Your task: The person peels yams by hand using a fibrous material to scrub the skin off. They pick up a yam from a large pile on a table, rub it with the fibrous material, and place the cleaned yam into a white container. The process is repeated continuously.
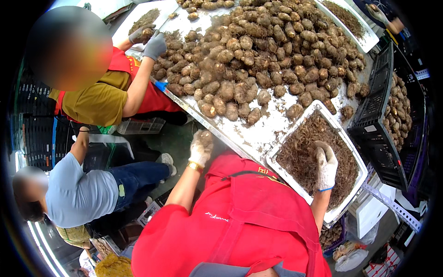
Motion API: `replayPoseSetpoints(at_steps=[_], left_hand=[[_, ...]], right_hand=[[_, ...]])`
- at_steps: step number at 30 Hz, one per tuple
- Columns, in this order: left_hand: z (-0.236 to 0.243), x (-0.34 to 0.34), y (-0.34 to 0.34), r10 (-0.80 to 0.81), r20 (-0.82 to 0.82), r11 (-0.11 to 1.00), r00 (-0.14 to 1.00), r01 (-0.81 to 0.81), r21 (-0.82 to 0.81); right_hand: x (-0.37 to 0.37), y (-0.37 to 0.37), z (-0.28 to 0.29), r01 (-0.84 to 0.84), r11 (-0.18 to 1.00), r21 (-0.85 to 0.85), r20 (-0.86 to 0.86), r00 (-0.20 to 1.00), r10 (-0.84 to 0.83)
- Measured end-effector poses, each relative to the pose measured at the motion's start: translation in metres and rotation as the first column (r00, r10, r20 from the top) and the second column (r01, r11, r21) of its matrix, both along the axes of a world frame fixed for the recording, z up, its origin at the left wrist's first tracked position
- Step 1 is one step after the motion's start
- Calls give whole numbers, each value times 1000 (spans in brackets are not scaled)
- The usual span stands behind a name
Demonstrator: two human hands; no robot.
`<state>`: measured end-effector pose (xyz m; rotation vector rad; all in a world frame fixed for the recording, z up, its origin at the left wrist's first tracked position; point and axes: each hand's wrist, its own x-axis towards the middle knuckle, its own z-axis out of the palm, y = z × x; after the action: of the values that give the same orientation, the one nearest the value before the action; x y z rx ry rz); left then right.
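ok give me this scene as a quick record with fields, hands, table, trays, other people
left hand: gloved, closed around one taro root at the table edge
right hand: gloved, fingers resting in the white tray of brown root fibres
table: pale, dusty top with a big pile of taro roots
black crate: right of the table, more roots beyond it
co-worker's gloved hands: holding a root over another tray at the far left
seated person: grey shirt, lower left, away from the table
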<state>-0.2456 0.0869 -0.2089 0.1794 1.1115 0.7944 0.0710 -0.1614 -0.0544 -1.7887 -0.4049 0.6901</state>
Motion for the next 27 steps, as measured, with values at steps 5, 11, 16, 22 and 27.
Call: replayPoseSetpoints(at_steps=[5, 11, 16, 22, 27], left_hand=[[57, -16, 0, -118, 286, 993, 951, 104, 64], [32, -27, 7, -41, 213, 999, 976, 42, 0], [69, -11, 17, -300, 294, 951, 907, 307, 23], [126, 85, 140, -329, 368, 907, 870, 400, -133], [205, 161, 278, -443, 501, 868, 744, 218, 445]], right_hand=[[1, -8, -23, 16, 1000, -16, 8, 1000, -16], [-4, -2, -19, -43, 997, 62, -123, 991, 50], [-8, -16, -17, -26, 992, -124, 4, 1000, 27], [-18, -22, -23, 34, 997, -71, 10, 999, -33], [-21, -21, -26, 75, 996, -52, -23, 997, -76]])
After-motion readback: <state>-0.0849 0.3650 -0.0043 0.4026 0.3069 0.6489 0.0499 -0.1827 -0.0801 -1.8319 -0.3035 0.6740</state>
